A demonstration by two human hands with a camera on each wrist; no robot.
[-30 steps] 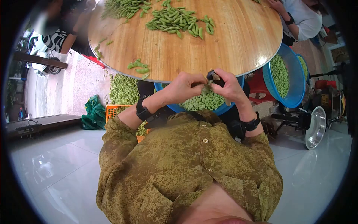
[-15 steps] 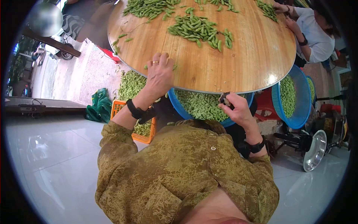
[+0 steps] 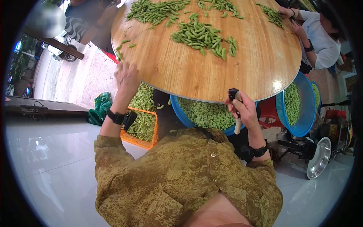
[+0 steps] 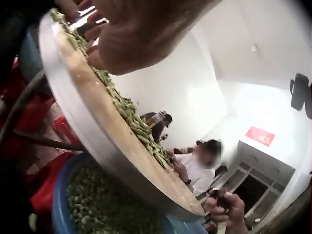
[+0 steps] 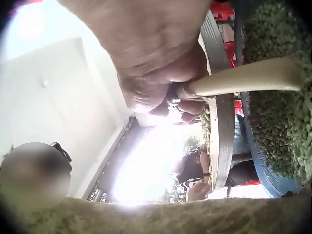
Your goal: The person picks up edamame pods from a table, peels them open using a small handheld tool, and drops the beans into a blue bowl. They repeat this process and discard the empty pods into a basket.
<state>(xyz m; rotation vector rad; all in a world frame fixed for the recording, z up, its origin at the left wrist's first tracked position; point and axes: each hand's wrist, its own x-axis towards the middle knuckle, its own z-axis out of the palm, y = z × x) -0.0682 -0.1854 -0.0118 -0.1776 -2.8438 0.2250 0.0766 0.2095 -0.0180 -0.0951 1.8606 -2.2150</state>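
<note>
My left hand [image 3: 127, 78] reaches to the left rim of the round wooden table [image 3: 181, 72], fingers loosely extended and pointing away from me. A few green soybean pods [image 3: 120, 55] lie just beyond its fingertips. In the left wrist view nothing shows between the fingers. My right hand [image 3: 244, 109], in front of the table edge, grips a small tool with a pale curved handle [image 5: 243, 78] and a black head [image 3: 233, 93]; fingers hide its middle. Below that hand stands a blue basin [image 3: 177, 109] of shelled green beans [image 3: 204, 113].
Piled pods [image 3: 200, 38] lie farther across the table. An orange crate [image 3: 154, 132] with pods or husks stands below left, near a green bag [image 3: 100, 108]. Another blue basin [image 3: 302, 102] of beans and a metal bowl [image 3: 319, 159] are at right. A person in white [image 3: 321, 41] sits across.
My left hand left the right hand, went over the pods near the table edge, then moved left to the rim. Those pods are gone from that spot. The right hand kept its tool.
</note>
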